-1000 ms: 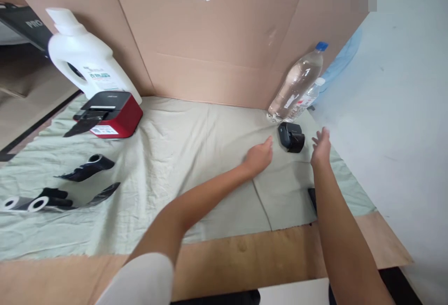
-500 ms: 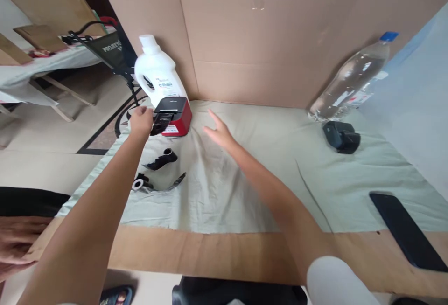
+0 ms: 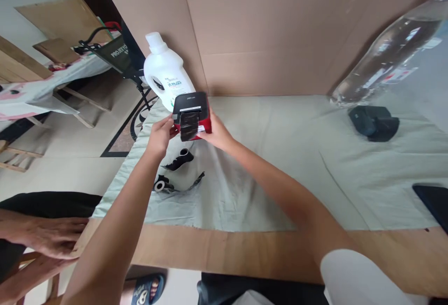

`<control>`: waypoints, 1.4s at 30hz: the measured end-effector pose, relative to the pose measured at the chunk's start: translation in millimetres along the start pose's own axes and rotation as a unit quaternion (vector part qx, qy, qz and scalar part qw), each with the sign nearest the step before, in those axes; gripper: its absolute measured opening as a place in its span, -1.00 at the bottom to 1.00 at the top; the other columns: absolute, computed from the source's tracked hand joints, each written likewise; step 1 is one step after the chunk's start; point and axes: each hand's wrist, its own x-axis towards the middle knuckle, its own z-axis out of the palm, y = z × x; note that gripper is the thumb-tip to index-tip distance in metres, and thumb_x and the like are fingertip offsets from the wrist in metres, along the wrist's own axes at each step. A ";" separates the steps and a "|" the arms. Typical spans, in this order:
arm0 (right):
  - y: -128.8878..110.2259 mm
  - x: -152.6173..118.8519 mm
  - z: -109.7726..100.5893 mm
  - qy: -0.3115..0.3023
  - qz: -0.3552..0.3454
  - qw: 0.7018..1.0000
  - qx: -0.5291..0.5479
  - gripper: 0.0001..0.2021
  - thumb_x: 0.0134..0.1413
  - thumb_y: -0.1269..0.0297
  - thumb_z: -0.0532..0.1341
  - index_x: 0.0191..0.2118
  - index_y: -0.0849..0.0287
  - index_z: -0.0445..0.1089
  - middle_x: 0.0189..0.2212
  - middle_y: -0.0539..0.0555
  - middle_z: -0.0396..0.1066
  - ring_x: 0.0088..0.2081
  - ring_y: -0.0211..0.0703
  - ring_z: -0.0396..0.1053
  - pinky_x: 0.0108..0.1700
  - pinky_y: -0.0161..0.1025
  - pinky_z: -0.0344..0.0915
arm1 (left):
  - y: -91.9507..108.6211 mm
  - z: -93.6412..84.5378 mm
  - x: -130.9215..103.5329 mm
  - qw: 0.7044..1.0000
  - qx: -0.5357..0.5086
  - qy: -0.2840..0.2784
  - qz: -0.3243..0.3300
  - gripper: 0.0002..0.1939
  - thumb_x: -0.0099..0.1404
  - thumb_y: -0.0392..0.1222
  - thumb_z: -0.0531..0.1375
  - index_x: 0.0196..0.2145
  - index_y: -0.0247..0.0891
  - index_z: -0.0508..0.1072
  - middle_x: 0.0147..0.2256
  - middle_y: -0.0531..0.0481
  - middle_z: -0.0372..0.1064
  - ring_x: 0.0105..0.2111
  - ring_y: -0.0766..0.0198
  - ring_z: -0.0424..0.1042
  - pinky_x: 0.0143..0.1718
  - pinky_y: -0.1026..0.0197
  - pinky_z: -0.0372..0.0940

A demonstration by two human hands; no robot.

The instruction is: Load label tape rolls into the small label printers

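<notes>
A small red and black label printer (image 3: 192, 101) is between my two hands at the table's far left. My left hand (image 3: 160, 136) grips its left side, and my right hand (image 3: 219, 132) is closed around its right side. From the printer's front slot hangs a short black strip (image 3: 189, 126). I cannot tell whether the printer's base is off the cloth. Nearer to me lie a black ribbon roll (image 3: 182, 159) and a second roll (image 3: 164, 184) with a loose black tail. The white detergent bottle (image 3: 167, 74) stands just behind the printer.
Cardboard (image 3: 273, 34) walls the back of the cloth-covered table (image 3: 273, 193). To the right are a large clear bottle (image 3: 388, 53), a black device (image 3: 374, 123) and a dark phone (image 3: 434, 204). Another person's hands (image 3: 52, 237) rest by the left edge.
My right hand has moved left and taken hold of the printer's right side. My left hand has shifted from the strip to the printer's left side. The printer has turned towards me.
</notes>
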 end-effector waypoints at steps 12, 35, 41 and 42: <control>-48.0 -203.2 -153.0 0.219 0.109 0.962 -0.123 -0.06 0.02 0.00 0.40 0.48 0.10 0.08 0.10 0.22 0.55 0.02 0.20 0.57 0.10 0.18 0.48 | -15.8 162.7 -182.8 0.980 -0.002 -0.140 0.141 -0.58 0.45 -0.09 0.17 0.15 -0.23 0.61 0.19 -0.05 0.53 0.26 0.01 0.44 0.34 0.02 0.28; -27.1 -240.2 -154.9 0.206 0.136 0.956 -0.161 -0.07 0.11 -0.03 0.35 0.50 0.07 0.00 0.33 0.29 0.34 0.27 0.32 0.39 0.27 0.31 0.33 | -53.6 175.9 -199.7 0.982 0.031 -0.143 0.117 -0.55 0.51 -0.04 0.12 0.24 -0.18 0.54 0.23 -0.06 0.49 0.31 0.04 0.40 0.38 0.02 0.24; -29.6 -239.1 -153.7 0.200 0.141 0.957 -0.157 -0.09 0.11 -0.02 0.35 0.50 0.08 0.02 0.27 0.28 0.40 0.22 0.31 0.43 0.24 0.28 0.37 | -51.5 175.8 -202.7 0.984 0.029 -0.143 0.098 -0.53 0.52 -0.08 0.11 0.29 -0.23 0.49 0.28 -0.06 0.42 0.32 0.08 0.39 0.38 0.07 0.24; -29.9 -239.0 -153.3 0.200 0.140 0.958 -0.153 -0.08 0.11 -0.01 0.35 0.50 0.09 0.01 0.27 0.29 0.40 0.21 0.30 0.43 0.24 0.28 0.37 | -51.7 176.3 -203.8 0.984 0.030 -0.141 0.101 -0.53 0.53 -0.10 0.09 0.29 -0.23 0.48 0.29 -0.06 0.41 0.34 0.10 0.37 0.40 0.08 0.22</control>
